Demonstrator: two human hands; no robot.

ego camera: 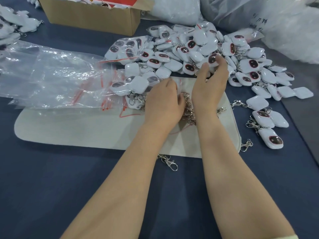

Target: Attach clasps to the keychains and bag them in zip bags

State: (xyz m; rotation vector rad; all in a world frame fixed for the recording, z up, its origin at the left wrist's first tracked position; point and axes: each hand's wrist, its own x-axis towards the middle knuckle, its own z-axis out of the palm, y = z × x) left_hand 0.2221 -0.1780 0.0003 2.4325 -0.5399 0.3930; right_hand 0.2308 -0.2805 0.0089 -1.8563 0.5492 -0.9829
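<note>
A big heap of white square keychains point(248, 64) with dark oval faces covers the far right of the blue table. My right hand point(211, 83) reaches into the heap, its blurred fingers and thumb curling round one keychain point(212, 59). My left hand point(164, 100) rests on the grey felt mat point(86, 128), fingers curled on a clear zip bag point(178, 84) with a red strip. A small pile of silver clasps point(189, 110) lies between my two wrists. Empty zip bags point(69, 80) are spread to the left.
A filled bag of keychains point(126, 49) lies behind the mat. A cardboard box point(96, 16) stands at the back, with large plastic sacks point(293, 31) at the back right. Loose clasps point(170, 163) lie at the mat's near edge. More keychains point(269, 121) sit on the right.
</note>
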